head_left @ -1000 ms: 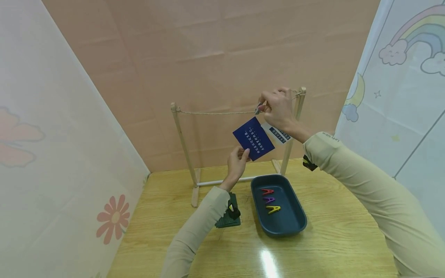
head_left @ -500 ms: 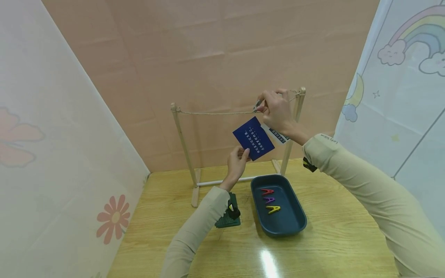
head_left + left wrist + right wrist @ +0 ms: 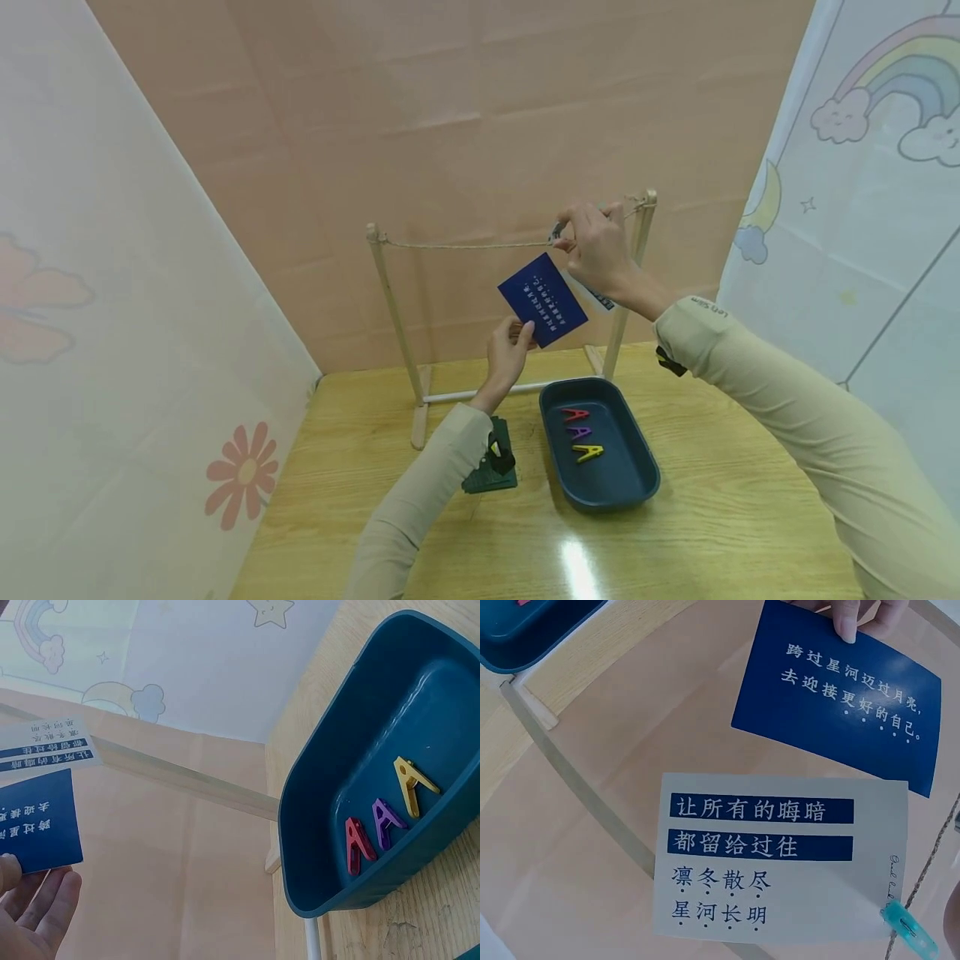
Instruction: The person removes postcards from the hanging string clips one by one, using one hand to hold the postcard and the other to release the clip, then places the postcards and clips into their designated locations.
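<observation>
My left hand (image 3: 508, 354) pinches a dark blue card (image 3: 543, 296) with white writing by its lower edge, thumb on the printed face. The card hangs tilted just below the rope (image 3: 465, 247). At the rope, my right hand (image 3: 600, 250) pinches a small greyish clothespin (image 3: 555, 232) between thumb and fingers. Its jaws are right at the rope, above the blue card's top corner. A white card (image 3: 780, 855) with blue bands hangs from the rope by a teal clothespin (image 3: 911, 930). In the head view my right hand mostly hides that card.
A wooden frame (image 3: 393, 312) carries the rope. Before it stands a dark blue tray (image 3: 618, 487) holding a red clothespin (image 3: 575, 415), a purple clothespin (image 3: 578, 433) and a yellow clothespin (image 3: 588, 452). A dark green stack (image 3: 491, 481) lies under my left forearm.
My right hand has dipped slightly and its wrist has turned, with the clothespin kept at the rope. More of the white card is now hidden. My left hand and the blue card stay nearly still.
</observation>
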